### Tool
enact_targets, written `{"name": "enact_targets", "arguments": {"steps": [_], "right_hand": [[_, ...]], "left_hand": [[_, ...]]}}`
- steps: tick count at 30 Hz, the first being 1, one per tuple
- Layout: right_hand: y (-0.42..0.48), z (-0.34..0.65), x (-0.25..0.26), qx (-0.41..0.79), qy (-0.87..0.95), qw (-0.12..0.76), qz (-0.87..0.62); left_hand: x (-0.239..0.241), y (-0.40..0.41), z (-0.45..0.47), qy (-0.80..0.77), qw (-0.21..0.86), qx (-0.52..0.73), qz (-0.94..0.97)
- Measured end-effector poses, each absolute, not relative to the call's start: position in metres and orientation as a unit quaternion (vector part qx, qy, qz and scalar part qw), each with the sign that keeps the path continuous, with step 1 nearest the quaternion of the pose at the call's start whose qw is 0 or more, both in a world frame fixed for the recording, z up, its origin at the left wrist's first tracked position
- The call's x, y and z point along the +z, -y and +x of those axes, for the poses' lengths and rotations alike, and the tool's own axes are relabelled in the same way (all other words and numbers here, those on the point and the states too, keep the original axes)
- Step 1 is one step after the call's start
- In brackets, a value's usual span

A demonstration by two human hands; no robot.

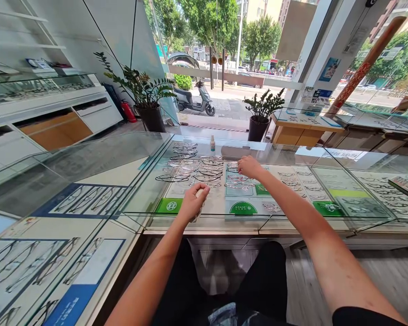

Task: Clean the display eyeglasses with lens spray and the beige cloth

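My left hand (194, 201) is over the front part of the glass counter, its fingers curled closed. Something pale shows below the fingers, too hidden to name. Further forward, my right hand (250, 167) is bent down with its fingers drawn together above a group of eyeglasses (240, 183). Whatever is between those fingertips cannot be made out. Left of the right hand lie rows of dark-framed eyeglasses (207, 173), and more eyeglasses (172, 178) are spread further left. A small white bottle (212, 144) stands upright behind them.
The glass counter (204, 216) runs across in front of me, with green cards (170, 206) and more eyeglasses (292, 183) at the right. Another display case (27, 228) adjoins at the left. Potted plants (258, 127) and a parked scooter (199, 99) are beyond.
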State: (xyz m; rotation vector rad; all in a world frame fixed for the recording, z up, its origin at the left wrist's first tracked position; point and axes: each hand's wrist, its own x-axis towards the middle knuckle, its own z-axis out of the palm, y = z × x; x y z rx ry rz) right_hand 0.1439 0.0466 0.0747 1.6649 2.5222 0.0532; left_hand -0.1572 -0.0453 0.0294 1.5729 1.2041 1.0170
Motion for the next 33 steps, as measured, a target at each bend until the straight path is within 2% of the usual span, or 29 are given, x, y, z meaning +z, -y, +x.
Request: {"name": "enact_targets", "arguments": {"steps": [7, 12, 22, 27, 33], "right_hand": [[-0.038, 0.143, 0.079, 0.012, -0.824, 0.061, 0.564], [-0.048, 0.151, 0.089, 0.011, -0.776, 0.036, 0.630], [-0.070, 0.142, 0.079, -0.038, -0.726, 0.028, 0.686], [-0.069, 0.146, 0.103, -0.082, -0.710, -0.015, 0.700], [-0.045, 0.144, 0.135, -0.146, -0.704, -0.124, 0.684]], "left_hand": [[0.027, 0.042, -0.159, -0.481, 0.422, 0.406, 0.652], [0.026, 0.043, -0.160, -0.491, 0.414, 0.398, 0.655], [0.021, 0.041, -0.160, -0.482, 0.405, 0.396, 0.669], [0.020, 0.044, -0.159, -0.477, 0.417, 0.405, 0.659], [0.038, 0.036, -0.161, -0.454, 0.493, 0.375, 0.641]]}}
